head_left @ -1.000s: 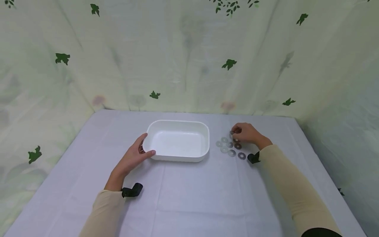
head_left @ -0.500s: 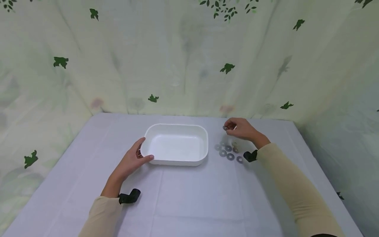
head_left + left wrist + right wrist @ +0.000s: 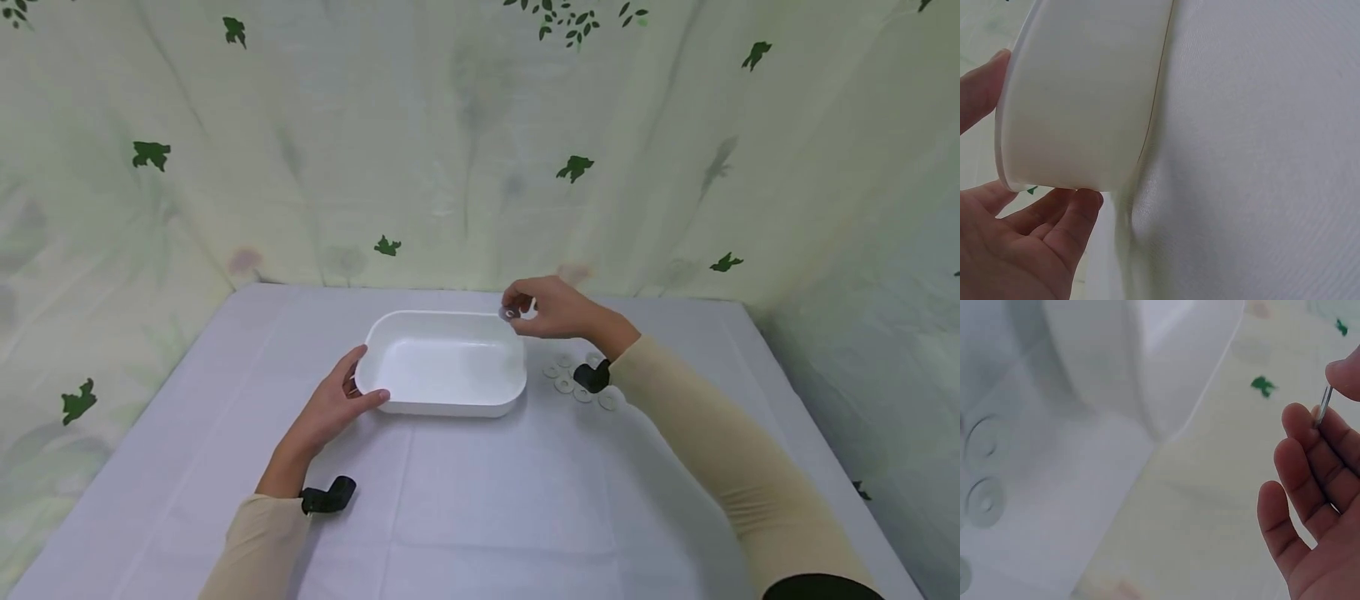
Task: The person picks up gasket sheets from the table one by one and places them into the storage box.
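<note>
A white rectangular tray [image 3: 442, 409] with rounded corners sits on the table in the head view. My left hand [image 3: 328, 412] grips its left end, the thumb at the front corner and the fingers along the side. In the left wrist view, fingertips [image 3: 1088, 199] press against the tray's end wall. My right hand [image 3: 561, 310] is raised by the tray's far right corner, pinching a flat metal washer [image 3: 510, 313]. The right wrist view shows that washer [image 3: 1324, 405] edge-on between thumb and fingers. Several more washers [image 3: 564, 384] lie flat to the right of the tray, partly hidden by the right wrist.
A white cloth [image 3: 487, 500] covers the table. Behind it hangs a pale curtain [image 3: 300, 167] with a leaf print. Black camera mounts sit on both wrists, the right one [image 3: 592, 377] overlapping the washers in the head view.
My right hand has picked a washer from the group, lifted it and carried it left to the tray's far right corner. The left hand keeps its grip on the tray.
</note>
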`<state>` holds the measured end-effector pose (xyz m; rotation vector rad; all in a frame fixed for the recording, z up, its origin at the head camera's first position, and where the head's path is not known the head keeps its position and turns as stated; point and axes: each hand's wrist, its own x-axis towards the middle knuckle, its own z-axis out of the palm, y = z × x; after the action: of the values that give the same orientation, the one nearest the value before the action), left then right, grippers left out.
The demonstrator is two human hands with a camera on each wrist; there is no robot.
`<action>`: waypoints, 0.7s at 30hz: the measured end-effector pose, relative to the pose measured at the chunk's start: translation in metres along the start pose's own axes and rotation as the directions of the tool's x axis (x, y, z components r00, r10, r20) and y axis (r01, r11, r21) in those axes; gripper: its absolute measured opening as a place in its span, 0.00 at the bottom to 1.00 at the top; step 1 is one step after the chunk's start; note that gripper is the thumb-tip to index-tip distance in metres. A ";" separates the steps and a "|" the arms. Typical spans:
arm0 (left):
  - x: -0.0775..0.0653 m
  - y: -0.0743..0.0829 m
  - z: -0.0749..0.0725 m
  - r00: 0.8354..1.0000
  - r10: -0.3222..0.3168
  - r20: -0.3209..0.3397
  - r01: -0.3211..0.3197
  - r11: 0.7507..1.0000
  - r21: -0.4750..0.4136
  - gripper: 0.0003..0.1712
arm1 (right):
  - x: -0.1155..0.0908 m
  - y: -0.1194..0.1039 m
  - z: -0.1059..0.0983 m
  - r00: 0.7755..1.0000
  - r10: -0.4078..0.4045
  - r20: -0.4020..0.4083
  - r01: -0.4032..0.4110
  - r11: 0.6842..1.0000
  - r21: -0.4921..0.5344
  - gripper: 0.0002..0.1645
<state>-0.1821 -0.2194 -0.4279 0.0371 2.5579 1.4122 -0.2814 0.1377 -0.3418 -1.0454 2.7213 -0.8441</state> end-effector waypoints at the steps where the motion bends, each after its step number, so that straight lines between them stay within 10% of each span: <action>1: 0.000 -0.001 0.000 1.000 0.001 -0.001 -0.001 1.000 -0.004 0.58 | 0.004 -0.005 0.001 1.000 -0.012 0.014 0.012 1.000 0.000 0.14; 21: 0.000 -0.004 0.002 1.000 0.011 -0.020 -0.011 0.999 -0.034 0.58 | 0.054 -0.046 0.058 0.982 -0.129 0.140 0.131 0.991 -0.004 0.17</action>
<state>-0.1813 -0.2197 -0.4328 0.0321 2.5527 1.4671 -0.2785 0.0481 -0.3602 -1.2469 2.5699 -0.7413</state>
